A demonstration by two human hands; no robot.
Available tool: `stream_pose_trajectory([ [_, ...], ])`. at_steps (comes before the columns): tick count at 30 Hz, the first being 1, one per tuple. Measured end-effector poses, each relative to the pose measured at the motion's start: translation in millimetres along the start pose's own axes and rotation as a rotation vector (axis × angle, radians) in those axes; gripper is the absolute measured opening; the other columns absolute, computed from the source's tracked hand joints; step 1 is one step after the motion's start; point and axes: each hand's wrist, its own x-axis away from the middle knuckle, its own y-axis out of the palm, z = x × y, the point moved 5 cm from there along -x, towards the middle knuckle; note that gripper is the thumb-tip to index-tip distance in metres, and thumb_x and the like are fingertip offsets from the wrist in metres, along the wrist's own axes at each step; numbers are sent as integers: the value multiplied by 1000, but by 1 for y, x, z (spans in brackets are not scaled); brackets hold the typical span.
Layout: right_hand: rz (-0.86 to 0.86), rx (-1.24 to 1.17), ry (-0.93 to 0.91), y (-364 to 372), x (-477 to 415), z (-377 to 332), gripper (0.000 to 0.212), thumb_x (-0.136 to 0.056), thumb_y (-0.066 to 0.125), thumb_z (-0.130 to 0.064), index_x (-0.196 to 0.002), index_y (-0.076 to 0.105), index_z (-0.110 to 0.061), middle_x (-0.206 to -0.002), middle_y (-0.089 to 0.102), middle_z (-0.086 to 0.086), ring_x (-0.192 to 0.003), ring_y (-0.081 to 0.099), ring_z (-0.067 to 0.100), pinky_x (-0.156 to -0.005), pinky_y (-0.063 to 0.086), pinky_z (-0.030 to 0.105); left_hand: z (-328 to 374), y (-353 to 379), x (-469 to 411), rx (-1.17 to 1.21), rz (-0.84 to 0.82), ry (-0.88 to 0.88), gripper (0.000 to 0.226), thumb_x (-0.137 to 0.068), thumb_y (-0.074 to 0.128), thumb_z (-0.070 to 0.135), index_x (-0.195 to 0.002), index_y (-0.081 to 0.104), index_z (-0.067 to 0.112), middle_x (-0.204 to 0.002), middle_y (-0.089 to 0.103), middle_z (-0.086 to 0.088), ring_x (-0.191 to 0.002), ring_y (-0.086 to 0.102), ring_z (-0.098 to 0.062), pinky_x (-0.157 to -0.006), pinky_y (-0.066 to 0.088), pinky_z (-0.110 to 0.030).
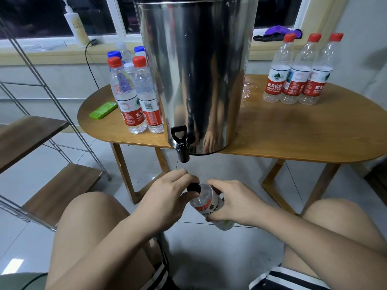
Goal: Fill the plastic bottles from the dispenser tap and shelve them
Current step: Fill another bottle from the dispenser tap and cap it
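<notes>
A steel dispenser (196, 70) stands on the wooden table (293, 139), its black tap (182, 143) hanging over the front edge. Below the tap, between my knees, my right hand (232, 203) grips a clear plastic bottle (206, 203) by its body, tilted with the mouth toward my left. My left hand (167, 197) pinches a black cap (193, 187) at the bottle's mouth. Several capped bottles (136, 95) stand left of the dispenser, and three red-capped bottles (297, 72) stand at the table's right.
A metal-framed shelf unit with wooden boards (29, 137) stands at the left. A green flat case (103, 110) lies on the table's left end. Water is spilled on the table (249, 91) beside the dispenser. A pump bottle (76, 26) stands on the windowsill.
</notes>
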Motion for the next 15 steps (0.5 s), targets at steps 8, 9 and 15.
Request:
stream_pose_trajectory([
  [8,51,-168,4,-14,3,-17,65,-68,99,-49,-123,65,-46,-110,75,-21,-103,70,5,-85,63,36,-9,-19,15,353,47,-159,52,-99,72,60,-142,65,32,-125,70,22,-118,69,-7,-92,59,-29],
  [9,61,-198,4,-18,5,-21,67,-68,100,-48,-126,65,-46,-112,75,-22,-104,70,3,-86,63,34,-11,-18,19,397,30,-186,59,-95,73,66,-145,62,35,-127,70,22,-120,69,-9,-93,59,-30],
  [15,122,-312,-31,-44,10,-53,72,-70,100,-45,-133,64,-46,-117,77,-22,-109,73,2,-96,62,42,0,-1,36,427,-100,-246,83,-78,88,69,-147,47,49,-139,63,33,-127,61,1,-97,56,-30],
])
